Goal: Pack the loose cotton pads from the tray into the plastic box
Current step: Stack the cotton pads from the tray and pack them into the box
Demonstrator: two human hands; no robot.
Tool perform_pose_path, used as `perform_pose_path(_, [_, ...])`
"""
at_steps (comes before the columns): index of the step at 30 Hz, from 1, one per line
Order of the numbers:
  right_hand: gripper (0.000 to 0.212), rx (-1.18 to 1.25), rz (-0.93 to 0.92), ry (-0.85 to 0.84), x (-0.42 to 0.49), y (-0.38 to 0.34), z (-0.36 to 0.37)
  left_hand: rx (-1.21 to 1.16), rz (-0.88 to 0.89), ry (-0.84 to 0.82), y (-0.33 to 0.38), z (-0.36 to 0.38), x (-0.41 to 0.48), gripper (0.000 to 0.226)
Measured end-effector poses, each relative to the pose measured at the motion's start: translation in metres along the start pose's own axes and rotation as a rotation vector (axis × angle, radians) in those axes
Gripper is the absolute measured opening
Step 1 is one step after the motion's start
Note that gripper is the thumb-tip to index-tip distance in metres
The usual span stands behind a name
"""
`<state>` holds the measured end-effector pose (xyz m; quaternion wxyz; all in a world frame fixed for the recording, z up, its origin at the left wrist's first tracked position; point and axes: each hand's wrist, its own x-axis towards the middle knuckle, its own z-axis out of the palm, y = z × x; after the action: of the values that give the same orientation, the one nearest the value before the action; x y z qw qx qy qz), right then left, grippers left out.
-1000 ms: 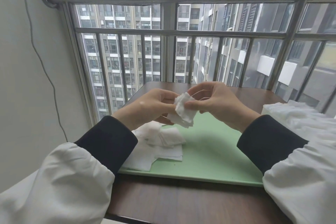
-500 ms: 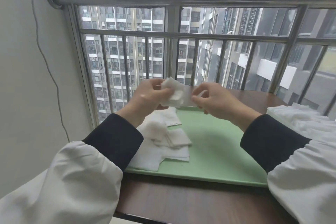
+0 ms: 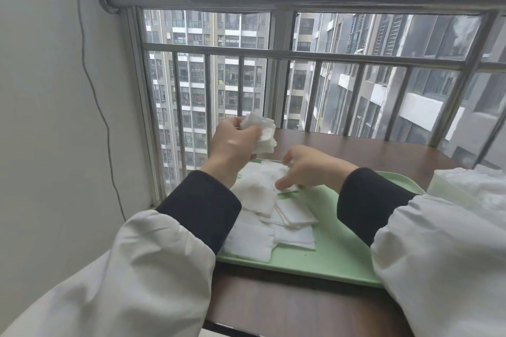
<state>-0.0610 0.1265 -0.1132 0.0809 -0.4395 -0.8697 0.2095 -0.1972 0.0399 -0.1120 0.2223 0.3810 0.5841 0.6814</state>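
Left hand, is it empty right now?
No, the left hand grips a wad of cotton pads, held up above the green tray.

I see free room over the right half of the flat pale-green plastic tray (image 3: 328, 260) and on the dark brown wooden table (image 3: 383, 150) behind it. Loose white square cotton pads (image 3: 260, 200) crowd the tray's left; grey metal window bars (image 3: 315, 57) wall off the far edge; a pad-filled plastic box (image 3: 449, 189) blocks the right.
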Motion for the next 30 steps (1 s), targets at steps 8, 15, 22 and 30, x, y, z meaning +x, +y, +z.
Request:
perform_pose_path(8, [0.024,0.351,0.04,0.017,-0.018,0.021,-0.019,-0.024,0.02,-0.068,-0.001,0.0,-0.003,0.015])
perform_pose_path(15, [0.027,0.992,-0.114,-0.041,-0.054,0.051,-0.046,0.005,0.007,-0.249,-0.003,0.004,-0.006,0.027])
perform_pose_path(22, [0.039,1.123,-0.266,-0.053,-0.054,0.043,-0.039,0.037,0.055,-0.394,0.0,0.014,-0.013,0.031])
perform_pose_path(30, [0.033,1.025,-0.218,0.03,-0.05,0.04,-0.03,0.06,0.075,-0.475,0.003,0.015,-0.016,0.022])
